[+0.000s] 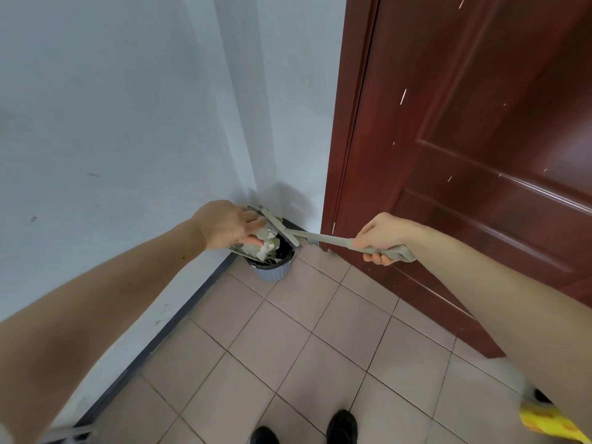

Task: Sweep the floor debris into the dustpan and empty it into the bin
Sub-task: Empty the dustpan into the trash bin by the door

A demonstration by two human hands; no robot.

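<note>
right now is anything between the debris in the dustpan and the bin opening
Nothing visible blocks it. The dustpan is tilted directly over the bin, and the white debris sits at its lower lip above the opening. The left hand is beside the debris, not under it.

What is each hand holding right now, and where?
Right hand grips the grey long-handled dustpan near its handle end. Left hand holds the pan's edge over the grey ribbed bin.

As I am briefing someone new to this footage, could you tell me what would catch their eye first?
Two bare arms reach to the corner, where the dustpan is tipped over a small grey bin. The right hand grips its long handle; the left hand is at the pan beside pale debris. A dark red door fills the right.
</note>
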